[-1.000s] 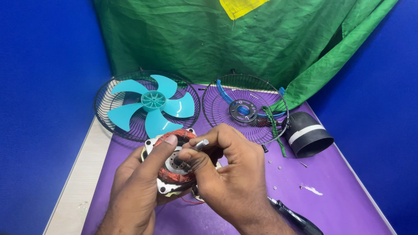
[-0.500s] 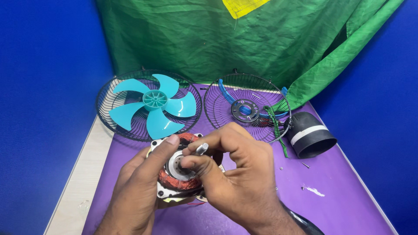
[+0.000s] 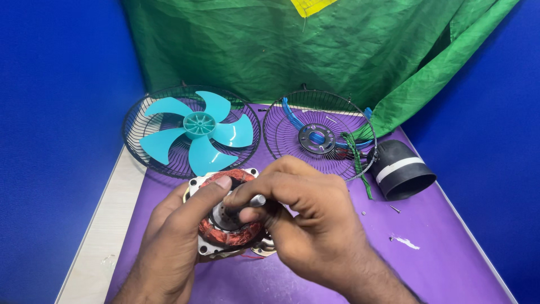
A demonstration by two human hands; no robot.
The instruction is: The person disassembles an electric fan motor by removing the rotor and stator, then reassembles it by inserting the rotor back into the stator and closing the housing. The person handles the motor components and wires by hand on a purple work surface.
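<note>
Here the left hand (image 3: pixel 174 242) is wrapped around the fan motor (image 3: pixel 228 219), low over the purple table (image 3: pixel 450 264), while the right hand (image 3: pixel 306 219) pinches its metal shaft (image 3: pixel 256 200), apparently seating the rotor, which next wants a steady, straight push.

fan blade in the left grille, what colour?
Turquoise: the five-lobed fan blade lying in the black wire grille, clearest in the head view.
</note>
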